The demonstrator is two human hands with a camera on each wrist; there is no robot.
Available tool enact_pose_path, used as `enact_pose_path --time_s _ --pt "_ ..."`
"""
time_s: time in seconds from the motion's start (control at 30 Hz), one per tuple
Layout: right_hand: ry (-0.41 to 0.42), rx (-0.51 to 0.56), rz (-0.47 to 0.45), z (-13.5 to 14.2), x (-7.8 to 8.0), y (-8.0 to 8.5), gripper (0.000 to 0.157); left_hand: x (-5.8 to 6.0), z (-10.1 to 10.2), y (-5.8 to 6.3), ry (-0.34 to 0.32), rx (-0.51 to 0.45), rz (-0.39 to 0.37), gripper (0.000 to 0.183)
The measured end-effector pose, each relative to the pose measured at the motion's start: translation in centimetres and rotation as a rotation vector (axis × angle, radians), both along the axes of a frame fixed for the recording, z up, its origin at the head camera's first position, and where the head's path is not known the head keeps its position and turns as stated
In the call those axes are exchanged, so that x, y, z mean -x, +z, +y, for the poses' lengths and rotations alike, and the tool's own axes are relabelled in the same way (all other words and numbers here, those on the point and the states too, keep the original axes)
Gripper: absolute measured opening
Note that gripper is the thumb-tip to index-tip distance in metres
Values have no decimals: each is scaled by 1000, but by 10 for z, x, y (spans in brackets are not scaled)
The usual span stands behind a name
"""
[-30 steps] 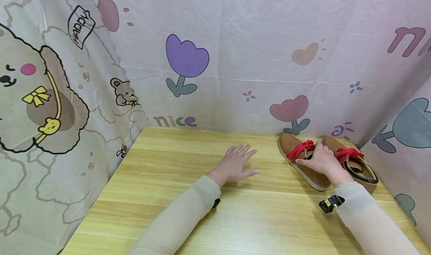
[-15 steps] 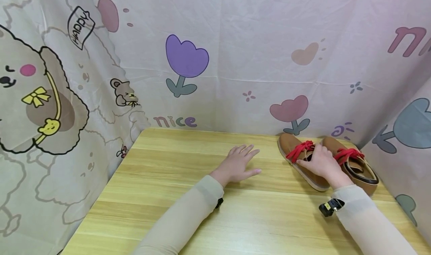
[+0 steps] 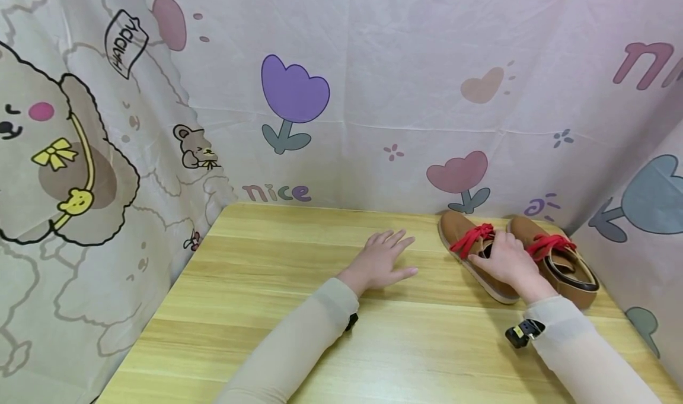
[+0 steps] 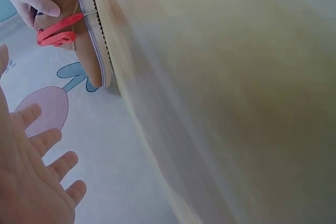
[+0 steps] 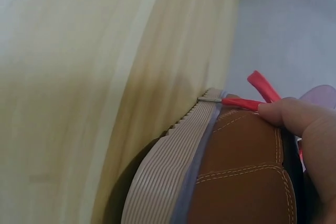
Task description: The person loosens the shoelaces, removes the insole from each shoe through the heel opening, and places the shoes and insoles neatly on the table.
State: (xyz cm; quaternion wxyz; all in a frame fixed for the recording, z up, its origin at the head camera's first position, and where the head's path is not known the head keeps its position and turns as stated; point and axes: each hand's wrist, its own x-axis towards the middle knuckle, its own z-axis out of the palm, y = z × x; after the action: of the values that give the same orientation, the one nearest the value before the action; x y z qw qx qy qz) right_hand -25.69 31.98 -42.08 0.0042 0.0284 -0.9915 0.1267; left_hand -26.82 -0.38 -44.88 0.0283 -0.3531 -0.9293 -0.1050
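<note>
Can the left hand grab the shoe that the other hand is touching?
Probably yes. The left hand is open with its fingers spread, and only tabletop shows between it and that shoe. The right hand covers part of the shoe, so its toe looks easier.

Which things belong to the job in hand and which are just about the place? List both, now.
In the job: left shoe; its red laces; right hand, gripping that shoe; probably the matching right shoe.

Just about the place: table; printed curtain; black wrist camera.
</note>
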Motion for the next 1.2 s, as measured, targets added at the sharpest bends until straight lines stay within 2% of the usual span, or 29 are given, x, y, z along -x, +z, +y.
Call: enact_pose_path --time_s 0.3,0.57,0.73,1.03,1.2 --pt "46 -11 34 -6 -7 -4 104 0 8 7 2 -18 -14 78" --pt "83 -14 98 -14 -13 -5 97 5 17 7 6 -4 -10 76" --pt "83 -11 96 -17 -17 -5 97 9 25 7 15 -22 -10 76" --pt "102 -4 76 -22 -23 -8 98 9 36 16 32 -19 -22 69" --pt "117 -6 84 -26 -27 -8 97 11 39 15 45 0 -13 65"
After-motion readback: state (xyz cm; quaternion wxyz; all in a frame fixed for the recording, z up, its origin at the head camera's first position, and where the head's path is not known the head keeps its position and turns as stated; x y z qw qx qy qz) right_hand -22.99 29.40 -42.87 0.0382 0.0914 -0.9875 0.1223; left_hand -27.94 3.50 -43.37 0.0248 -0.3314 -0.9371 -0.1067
